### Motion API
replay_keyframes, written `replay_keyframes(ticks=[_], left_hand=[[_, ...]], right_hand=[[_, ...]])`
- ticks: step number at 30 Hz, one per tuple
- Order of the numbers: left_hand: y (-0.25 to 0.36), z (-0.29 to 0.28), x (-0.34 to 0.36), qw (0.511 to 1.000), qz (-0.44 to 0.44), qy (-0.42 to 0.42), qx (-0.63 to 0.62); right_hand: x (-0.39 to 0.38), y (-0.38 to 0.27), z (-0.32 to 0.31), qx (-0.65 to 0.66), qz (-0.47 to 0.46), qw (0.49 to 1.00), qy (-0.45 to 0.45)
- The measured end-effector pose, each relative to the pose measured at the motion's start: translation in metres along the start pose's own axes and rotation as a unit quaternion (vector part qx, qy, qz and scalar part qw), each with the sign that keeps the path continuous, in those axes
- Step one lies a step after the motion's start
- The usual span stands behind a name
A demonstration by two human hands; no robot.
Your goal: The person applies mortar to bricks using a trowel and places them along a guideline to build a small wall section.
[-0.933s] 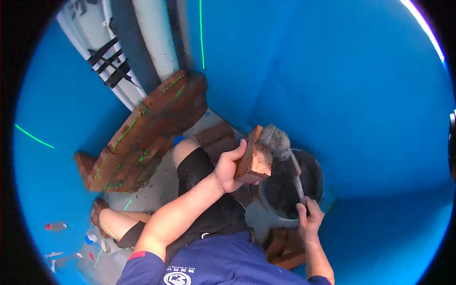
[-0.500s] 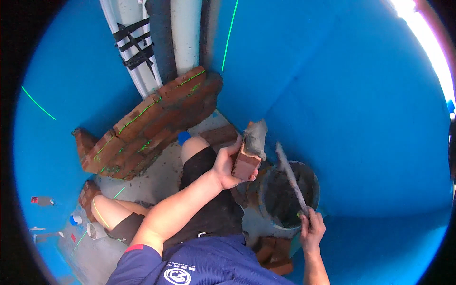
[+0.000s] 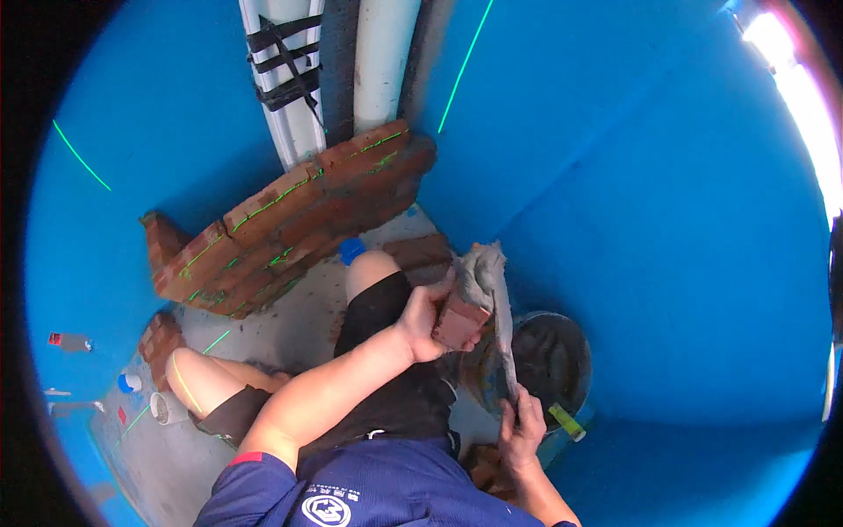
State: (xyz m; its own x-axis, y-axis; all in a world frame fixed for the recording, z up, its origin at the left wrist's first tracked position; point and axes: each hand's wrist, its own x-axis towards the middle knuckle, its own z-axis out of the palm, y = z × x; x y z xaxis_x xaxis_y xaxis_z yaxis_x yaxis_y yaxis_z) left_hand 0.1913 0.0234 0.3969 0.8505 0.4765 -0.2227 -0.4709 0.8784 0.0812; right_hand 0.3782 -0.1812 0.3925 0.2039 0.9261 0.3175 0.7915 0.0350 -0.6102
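Note:
My left hand (image 3: 423,327) is closed round a red brick (image 3: 462,323), held above my knee. Wet grey mortar (image 3: 479,272) is heaped on the brick's far end. In my right hand (image 3: 524,429) is a mortar-coated trowel (image 3: 503,338), its long blade seen edge-on along the right side of the brick and mortar. A yellow-green piece (image 3: 567,422) shows just right of that hand; whether it belongs to the trowel I cannot tell. Below and right of the brick stands a round bucket (image 3: 587,358) with dark grey mortar inside.
A low curved brick wall (image 3: 294,224) with a green laser line crosses the corner ahead. Behind it rise pipes (image 3: 382,70), some bound with black tape. Blue walls (image 3: 650,220) close in both sides. Loose bricks (image 3: 417,252) and a white cup (image 3: 165,407) sit on the floor.
My right hand has moved left, bringing the trowel from above the bucket to the mortar on the brick. The left hand keeps its hold on the brick. The whole view has shifted slightly.

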Motion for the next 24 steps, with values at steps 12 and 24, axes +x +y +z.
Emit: replay_keyframes(ticks=[12,24], left_hand=[[0.013,-0.016,-0.019,1.0,-0.002,-0.022,0.007],[0.044,-0.033,-0.042,0.987,0.016,-0.082,0.136]], right_hand=[[0.029,-0.003,0.006,0.007,0.041,0.999,0.009],[0.034,0.004,-0.044,-0.078,0.055,0.994,-0.049]])
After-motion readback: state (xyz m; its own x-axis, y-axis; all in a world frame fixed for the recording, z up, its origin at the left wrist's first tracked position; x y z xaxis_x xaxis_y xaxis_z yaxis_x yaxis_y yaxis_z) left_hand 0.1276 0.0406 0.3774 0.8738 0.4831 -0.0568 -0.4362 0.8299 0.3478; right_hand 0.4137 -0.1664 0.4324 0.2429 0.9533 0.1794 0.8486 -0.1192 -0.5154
